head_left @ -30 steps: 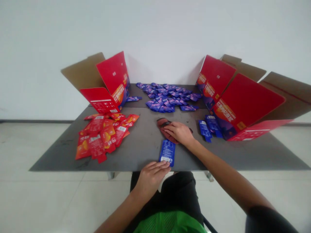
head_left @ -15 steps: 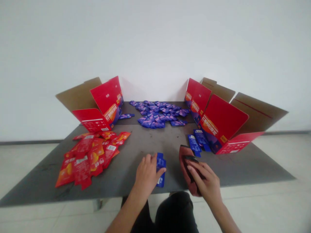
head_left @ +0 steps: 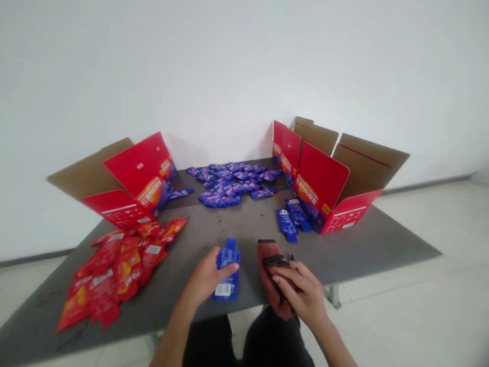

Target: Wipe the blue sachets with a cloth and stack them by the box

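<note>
My left hand [head_left: 210, 275] grips a blue pouch [head_left: 229, 278] by its left side, thumb across its front and fingers tucked at the edge. A white barcode shows at the pouch's lower end. To the right, my right hand [head_left: 300, 290] is closed on a reddish-brown cloth [head_left: 266, 255] with black trim, near the table's front edge. A dark part of the cloth bunches under the fingers, and its exact shape is hidden. Two more blue pouches [head_left: 286, 224] lie beyond my right hand, beside the right-hand carton.
Red pouches [head_left: 122, 265] are heaped at the left of the grey table [head_left: 183, 242]. Several blue-purple pouches [head_left: 225, 191] lie in a pile at the back. Opened red cartons stand at left [head_left: 130, 163] and right [head_left: 321, 176], flaps raised. A white wall rises behind.
My left hand has closed on the blue pouch, shifting its grip to the side and uncovering more of it. The view has turned, moving most things leftward. My right hand still holds the cloth.
</note>
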{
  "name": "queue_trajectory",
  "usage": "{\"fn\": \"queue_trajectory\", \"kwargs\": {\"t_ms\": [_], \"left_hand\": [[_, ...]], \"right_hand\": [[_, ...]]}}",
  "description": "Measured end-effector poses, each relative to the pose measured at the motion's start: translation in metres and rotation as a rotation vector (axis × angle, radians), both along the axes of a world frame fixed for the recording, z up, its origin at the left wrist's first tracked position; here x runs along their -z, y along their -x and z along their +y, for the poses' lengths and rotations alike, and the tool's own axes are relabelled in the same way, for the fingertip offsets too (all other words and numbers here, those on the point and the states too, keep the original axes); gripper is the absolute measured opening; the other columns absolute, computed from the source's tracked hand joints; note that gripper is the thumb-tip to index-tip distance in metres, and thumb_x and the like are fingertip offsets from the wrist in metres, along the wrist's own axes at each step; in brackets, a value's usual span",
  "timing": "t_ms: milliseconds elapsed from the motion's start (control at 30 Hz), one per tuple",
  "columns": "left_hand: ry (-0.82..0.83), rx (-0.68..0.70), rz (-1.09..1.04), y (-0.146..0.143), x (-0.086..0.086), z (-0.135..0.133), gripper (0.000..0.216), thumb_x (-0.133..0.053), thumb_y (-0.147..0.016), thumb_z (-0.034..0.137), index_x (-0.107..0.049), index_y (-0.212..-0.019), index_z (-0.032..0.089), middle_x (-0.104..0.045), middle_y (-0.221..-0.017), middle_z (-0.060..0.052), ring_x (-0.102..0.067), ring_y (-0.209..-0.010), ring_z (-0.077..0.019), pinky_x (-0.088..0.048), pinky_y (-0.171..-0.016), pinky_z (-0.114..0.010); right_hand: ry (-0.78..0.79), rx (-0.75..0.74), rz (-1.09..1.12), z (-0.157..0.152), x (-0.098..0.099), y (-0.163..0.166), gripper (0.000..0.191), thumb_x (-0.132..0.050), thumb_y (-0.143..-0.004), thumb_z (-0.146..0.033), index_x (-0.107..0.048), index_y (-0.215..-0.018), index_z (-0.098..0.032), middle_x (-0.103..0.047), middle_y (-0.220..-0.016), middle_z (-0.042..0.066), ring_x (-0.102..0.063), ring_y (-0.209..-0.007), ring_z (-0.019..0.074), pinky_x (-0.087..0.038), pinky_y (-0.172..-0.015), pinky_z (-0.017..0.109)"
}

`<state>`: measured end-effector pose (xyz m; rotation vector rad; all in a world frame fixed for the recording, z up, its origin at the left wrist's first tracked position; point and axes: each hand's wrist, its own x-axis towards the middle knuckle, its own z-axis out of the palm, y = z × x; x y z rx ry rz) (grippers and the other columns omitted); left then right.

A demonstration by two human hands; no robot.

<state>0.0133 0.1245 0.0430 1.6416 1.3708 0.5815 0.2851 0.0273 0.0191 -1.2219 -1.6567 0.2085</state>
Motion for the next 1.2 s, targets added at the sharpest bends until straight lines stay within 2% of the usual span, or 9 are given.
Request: {"fn": "queue_trajectory", "kwargs": {"t_ms": [133, 233, 300, 400, 533, 800, 900, 1033, 1200], "left_hand": [[-0.032, -0.054, -0.257, -0.024, -0.027, 0.023, 0.049, -0.065, -0.090, 0.064, -0.055, -0.108, 0.020, -0.068, -0.091, -0.002, -0.069, -0.084, -0.0218, -0.055, -0.077, -0.033], [-0.107, -0.044, -0.334, -0.065, -0.046, 0.055, 0.052, -0.062, -0.090, 0.068, -0.055, -0.107, 0.019, -0.067, -0.092, -0.002, -0.067, -0.087, -0.0206, -0.053, -0.078, -0.031], [-0.111, 0.000, -0.357, -0.097, -0.051, 0.077, 0.054, -0.060, -0.090, 0.070, -0.058, -0.106, 0.018, -0.068, -0.094, -0.003, -0.067, -0.088, -0.0198, -0.053, -0.079, -0.030], [-0.074, 0.082, -0.359, -0.144, -0.043, 0.105, 0.057, -0.059, -0.089, 0.072, -0.061, -0.103, 0.017, -0.070, -0.090, -0.004, -0.068, -0.082, -0.0198, -0.054, -0.076, -0.030], [-0.060, 0.115, -0.319, -0.187, -0.018, 0.126, 0.054, -0.064, -0.087, 0.070, -0.061, -0.096, 0.017, -0.069, -0.080, -0.003, -0.068, -0.076, -0.0204, -0.054, -0.072, -0.030], [-0.042, 0.155, -0.207, -0.206, 0.021, 0.136, 0.054, -0.068, -0.085, 0.067, -0.057, -0.103, 0.017, -0.062, -0.066, 0.004, -0.055, -0.044, -0.0120, -0.044, -0.048, -0.023], [-0.080, 0.161, -0.172, -0.207, 0.026, 0.136, 0.049, -0.069, -0.086, 0.059, -0.060, -0.108, 0.016, -0.069, -0.075, -0.001, -0.061, -0.052, -0.0144, -0.048, -0.052, -0.025], [-0.174, 0.161, -0.137, -0.211, 0.026, 0.132, 0.042, -0.071, -0.088, 0.045, -0.065, -0.117, 0.017, -0.076, -0.101, -0.009, -0.073, -0.086, -0.0220, -0.056, -0.076, -0.030], [-0.271, 0.123, -0.045, -0.215, 0.021, 0.124, 0.058, -0.071, -0.090, 0.044, -0.059, -0.138, 0.015, -0.074, -0.118, -0.014, -0.071, -0.105, -0.0274, -0.055, -0.089, -0.034]], "right_hand": [[0.073, -0.153, 0.055, -0.003, -0.003, -0.007, 0.018, -0.074, -0.093, -0.029, -0.080, -0.109, -0.033, -0.076, -0.102, 0.002, -0.072, -0.092, 0.0170, -0.057, -0.079, 0.028], [0.172, -0.231, 0.119, -0.004, -0.008, -0.009, 0.016, -0.075, -0.092, -0.035, -0.082, -0.106, -0.034, -0.076, -0.099, 0.002, -0.072, -0.090, 0.0167, -0.056, -0.077, 0.027], [0.231, -0.273, 0.143, -0.004, -0.011, -0.009, 0.016, -0.076, -0.091, -0.039, -0.082, -0.105, -0.036, -0.076, -0.096, 0.001, -0.072, -0.089, 0.0161, -0.055, -0.076, 0.026], [0.276, -0.294, 0.172, -0.005, -0.014, -0.010, 0.017, -0.079, -0.087, -0.046, -0.084, -0.099, -0.036, -0.076, -0.091, 0.001, -0.072, -0.086, 0.0159, -0.053, -0.073, 0.024], [0.314, -0.343, 0.256, -0.005, -0.011, -0.010, 0.022, -0.078, -0.085, -0.054, -0.085, -0.097, -0.036, -0.075, -0.089, 0.001, -0.071, -0.083, 0.0157, -0.051, -0.072, 0.024], [0.353, -0.376, 0.321, -0.001, -0.005, -0.011, 0.024, -0.077, -0.085, -0.056, -0.085, -0.096, -0.037, -0.074, -0.089, 0.002, -0.070, -0.081, 0.0160, -0.051, -0.069, 0.024], [0.350, -0.371, 0.339, -0.001, -0.001, -0.011, 0.022, -0.078, -0.085, -0.054, -0.085, -0.096, -0.037, -0.075, -0.091, 0.002, -0.071, -0.082, 0.0163, -0.051, -0.068, 0.024], [0.350, -0.367, 0.326, -0.001, 0.002, -0.011, 0.020, -0.078, -0.085, -0.052, -0.085, -0.097, -0.037, -0.076, -0.091, 0.002, -0.072, -0.085, 0.0176, -0.053, -0.071, 0.025], [0.348, -0.382, 0.325, -0.001, -0.001, -0.013, 0.018, -0.077, -0.087, -0.048, -0.084, -0.100, -0.037, -0.075, -0.093, 0.002, -0.072, -0.085, 0.0171, -0.055, -0.074, 0.025]]}}
